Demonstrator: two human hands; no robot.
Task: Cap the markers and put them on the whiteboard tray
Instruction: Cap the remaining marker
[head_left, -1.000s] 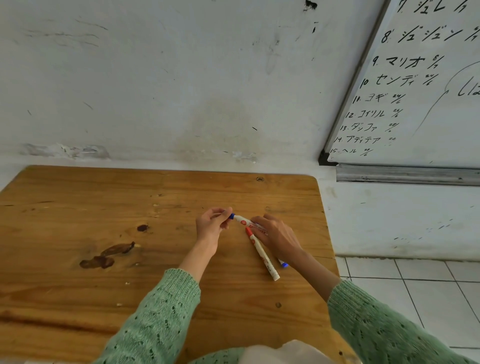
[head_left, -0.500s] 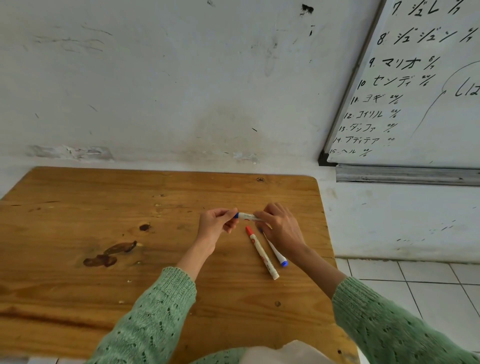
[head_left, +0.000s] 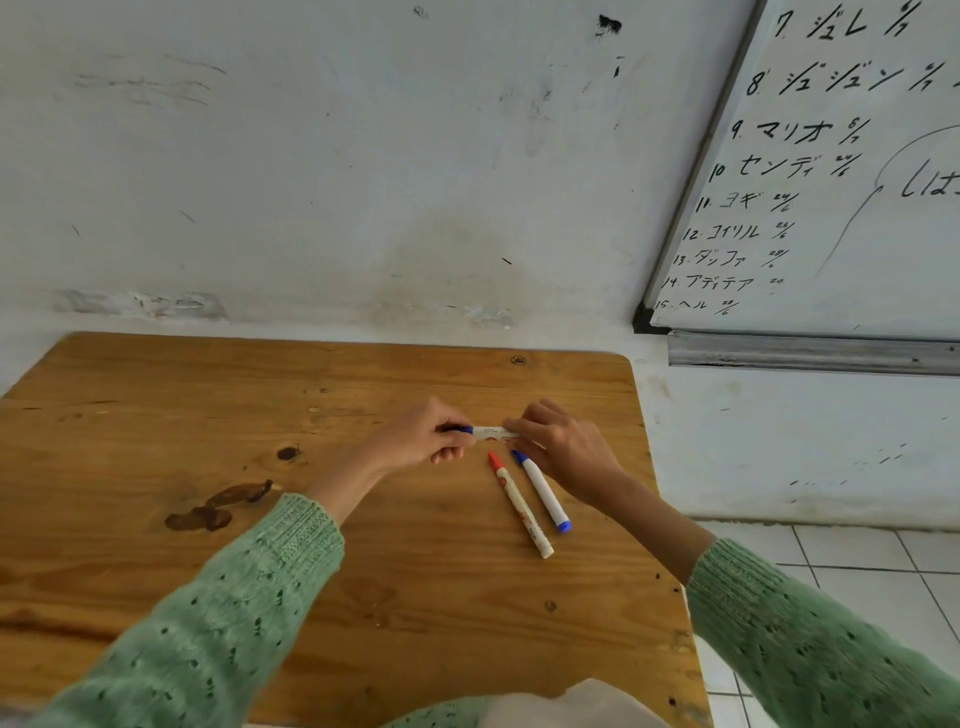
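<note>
A white marker (head_left: 492, 433) is held level above the wooden table (head_left: 156, 395) between both hands. My left hand (head_left: 423, 439) pinches its blue cap end, and my right hand (head_left: 558, 447) grips the barrel's other end. Two more markers lie on the table just below the hands: one with a red cap (head_left: 519, 503) and, right of it, a white one with blue ends (head_left: 543, 491). The metal whiteboard tray (head_left: 810, 356) runs under the whiteboard (head_left: 841, 171) at the upper right, with nothing seen on it.
The table stands against a scuffed white wall (head_left: 337, 171). Dark knots (head_left: 218, 506) mark the wood at the left. White floor tiles (head_left: 852, 566) show right of the table. A pale cloth (head_left: 566, 706) sits at the table's near edge.
Both hands lifted the held marker off the table and turned it level. My right hand moved up and off the blue-ended marker, which now lies uncovered beside the red-capped one.
</note>
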